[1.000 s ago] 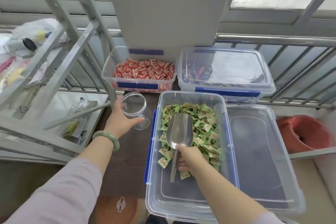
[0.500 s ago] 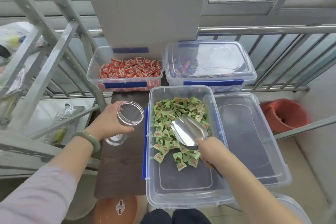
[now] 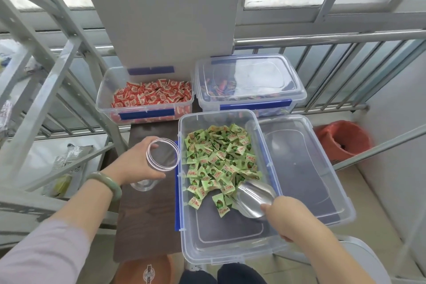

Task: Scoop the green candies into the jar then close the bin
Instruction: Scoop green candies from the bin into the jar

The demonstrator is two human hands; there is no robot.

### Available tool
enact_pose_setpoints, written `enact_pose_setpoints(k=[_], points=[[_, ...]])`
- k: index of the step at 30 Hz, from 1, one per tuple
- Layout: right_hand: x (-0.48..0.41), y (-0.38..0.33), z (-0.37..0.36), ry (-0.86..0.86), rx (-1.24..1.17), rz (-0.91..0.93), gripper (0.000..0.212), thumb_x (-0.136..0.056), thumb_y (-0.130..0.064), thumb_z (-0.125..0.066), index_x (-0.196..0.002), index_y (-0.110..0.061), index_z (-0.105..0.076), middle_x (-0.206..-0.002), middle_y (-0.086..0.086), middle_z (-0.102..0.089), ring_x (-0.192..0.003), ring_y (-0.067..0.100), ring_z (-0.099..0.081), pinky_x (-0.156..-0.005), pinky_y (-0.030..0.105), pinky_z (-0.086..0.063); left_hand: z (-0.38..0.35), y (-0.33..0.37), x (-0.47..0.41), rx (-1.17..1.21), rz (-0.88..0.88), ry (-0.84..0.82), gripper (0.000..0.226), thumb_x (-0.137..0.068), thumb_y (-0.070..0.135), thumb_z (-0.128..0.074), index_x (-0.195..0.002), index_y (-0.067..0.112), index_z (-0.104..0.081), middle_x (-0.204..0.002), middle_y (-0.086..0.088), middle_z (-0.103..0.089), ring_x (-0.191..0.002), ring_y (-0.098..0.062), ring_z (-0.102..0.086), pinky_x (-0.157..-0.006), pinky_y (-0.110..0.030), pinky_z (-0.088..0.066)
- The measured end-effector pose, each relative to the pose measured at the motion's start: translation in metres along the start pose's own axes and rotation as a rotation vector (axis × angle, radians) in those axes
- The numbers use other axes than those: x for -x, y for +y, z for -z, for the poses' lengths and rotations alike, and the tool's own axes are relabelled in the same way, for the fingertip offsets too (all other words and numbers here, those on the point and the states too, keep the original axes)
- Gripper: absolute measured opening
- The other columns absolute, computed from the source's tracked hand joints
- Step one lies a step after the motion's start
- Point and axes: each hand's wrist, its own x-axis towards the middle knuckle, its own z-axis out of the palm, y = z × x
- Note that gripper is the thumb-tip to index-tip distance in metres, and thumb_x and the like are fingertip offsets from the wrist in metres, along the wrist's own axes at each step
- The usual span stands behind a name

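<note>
A clear open bin [image 3: 230,251] stands in front of me with green wrapped candies [image 3: 216,157] piled in its far half. My right hand [image 3: 288,219] grips the handle of a metal scoop [image 3: 253,198], whose empty bowl lies low at the near right edge of the pile. My left hand [image 3: 136,166] holds a clear empty jar [image 3: 161,157] upright, mouth open, just left of the bin's blue-latched wall. The bin's clear lid [image 3: 306,168] lies flat to the right of the bin.
Behind stand an open bin of red candies [image 3: 147,97] and a lidded bin of mixed candies [image 3: 249,83]. A dark wooden table [image 3: 143,226] carries them. Metal frame bars [image 3: 46,90] rise at left, a railing [image 3: 322,39] runs behind, and a red-lined bucket [image 3: 343,140] sits at right.
The scoop has swung from the middle of the pile down to its near right edge. The jar has been lifted and brought closer to the bin's left wall.
</note>
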Motion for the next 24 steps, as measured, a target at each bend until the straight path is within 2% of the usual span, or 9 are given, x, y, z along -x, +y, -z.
enact_pose_setpoints(k=[3, 7, 12, 14, 16, 18, 21, 23, 24], points=[[-0.013, -0.006, 0.009, 0.020, -0.079, -0.067, 0.082, -0.087, 0.011, -0.049, -0.153, -0.020, -0.010, -0.143, 0.022, -0.040, -0.076, 0.034, -0.057, -0.048, 0.031, -0.034, 0.000, 0.000, 0.001, -0.008, -0.006, -0.011, 0.097, -0.062, 0.032, -0.085, -0.141, 0.028, -0.028, -0.137, 0.010, -0.048, -0.106, -0.005, -0.045, -0.087, -0.023, -0.034], [-0.034, -0.016, 0.019, 0.061, -0.240, -0.130, 0.088, -0.089, 0.009, -0.051, -0.153, -0.023, 0.000, -0.152, 0.019, -0.028, -0.068, 0.032, -0.051, -0.048, 0.031, -0.034, 0.001, 0.000, 0.002, -0.021, -0.014, -0.013, 0.096, -0.062, 0.033, -0.085, -0.139, 0.030, -0.028, -0.136, 0.010, -0.048, -0.106, -0.006, -0.046, -0.088, -0.024, -0.034], [-0.064, -0.033, 0.018, 0.142, -0.382, -0.084, 0.083, -0.087, 0.006, -0.054, -0.153, -0.015, -0.009, -0.135, 0.022, -0.051, -0.098, 0.033, -0.060, -0.046, 0.031, -0.034, 0.002, 0.002, 0.000, -0.037, -0.019, -0.020, 0.096, -0.061, 0.034, -0.085, -0.138, 0.029, -0.028, -0.135, 0.011, -0.048, -0.105, -0.005, -0.046, -0.088, -0.022, -0.033], [-0.075, -0.040, 0.019, 0.192, -0.489, -0.097, 0.082, -0.087, 0.006, -0.051, -0.153, -0.015, -0.007, -0.129, 0.022, -0.056, -0.092, 0.031, -0.059, -0.046, 0.032, -0.035, 0.003, 0.002, 0.001, -0.041, -0.021, -0.025, 0.096, -0.061, 0.035, -0.085, -0.138, 0.028, -0.028, -0.135, 0.011, -0.048, -0.105, -0.005, -0.047, -0.087, -0.022, -0.033], [-0.084, -0.048, 0.017, 0.288, -0.584, -0.057, 0.074, -0.090, 0.006, -0.043, -0.152, -0.015, -0.010, -0.110, 0.019, -0.061, -0.083, 0.030, -0.059, -0.048, 0.032, -0.035, 0.003, 0.001, 0.000, -0.047, -0.021, -0.031, 0.096, -0.060, 0.035, -0.085, -0.138, 0.028, -0.028, -0.135, 0.011, -0.049, -0.104, -0.006, -0.047, -0.086, -0.022, -0.034], [-0.094, -0.052, 0.018, 0.364, -0.710, -0.064, 0.068, -0.093, 0.006, -0.035, -0.153, -0.015, -0.011, -0.099, 0.016, -0.059, -0.065, 0.024, -0.046, -0.046, 0.030, -0.032, 0.003, 0.002, 0.000, -0.044, -0.014, -0.036, 0.096, -0.061, 0.034, -0.085, -0.138, 0.027, -0.028, -0.135, 0.012, -0.048, -0.103, -0.006, -0.048, -0.086, -0.022, -0.034], [-0.102, -0.064, 0.025, 0.395, -0.925, -0.115, 0.064, -0.095, 0.004, -0.032, -0.152, -0.015, -0.012, -0.083, 0.013, -0.054, -0.055, 0.019, -0.038, -0.054, 0.030, -0.039, 0.002, 0.003, 0.000, -0.026, 0.006, -0.034, 0.095, -0.061, 0.034, -0.084, -0.138, 0.028, -0.028, -0.134, 0.012, -0.047, -0.104, -0.008, -0.050, -0.086, -0.023, -0.036], [-0.110, -0.068, 0.026, 0.390, -1.170, -0.104, 0.048, -0.096, -0.012, -0.037, -0.143, -0.006, -0.037, -0.075, 0.010, -0.053, -0.056, 0.023, -0.044, -0.064, 0.036, -0.049, 0.002, 0.003, 0.000, -0.009, 0.019, -0.034, 0.094, -0.060, 0.034, -0.084, -0.137, 0.030, -0.029, -0.133, 0.013, -0.047, -0.104, -0.009, -0.053, -0.085, -0.024, -0.037], [-0.113, -0.067, 0.027, 0.358, -1.280, -0.089, 0.042, -0.094, -0.025, -0.041, -0.126, -0.001, -0.055, -0.072, 0.008, -0.053, -0.062, 0.025, -0.050, -0.072, 0.040, -0.053, 0.002, 0.003, 0.000, -0.002, 0.025, -0.032, 0.094, -0.060, 0.034, -0.084, -0.137, 0.030, -0.029, -0.132, 0.013, -0.047, -0.104, -0.010, -0.054, -0.085, -0.024, -0.037]])
